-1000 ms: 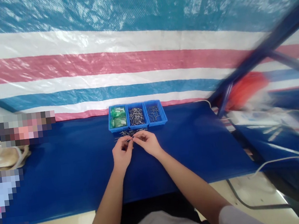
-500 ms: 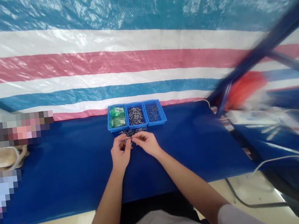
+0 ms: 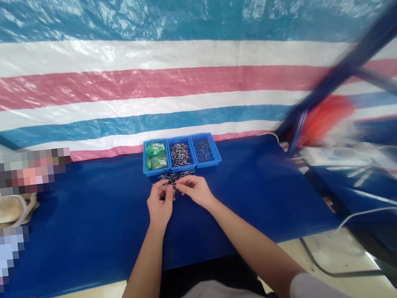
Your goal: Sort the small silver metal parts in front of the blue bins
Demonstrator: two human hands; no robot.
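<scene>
Trays [image 3: 182,168]: green packets [image 3: 157,162], metal pins [image 3: 180,155], thin pins [image 3: 203,152]. Loose pins [image 3: 177,175] twelve o'clock from left hand [image 3: 159,205], right hand [image 3: 198,191]; fingers [image 3: 188,181] curled, can't tell grip.

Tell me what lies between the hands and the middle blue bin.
In the head view, a loose pile of thin metal pins lies on the table there, just beyond the left hand and right hand.

Left hand [image 3: 159,205] slightly farther from right hand [image 3: 196,190]
</scene>
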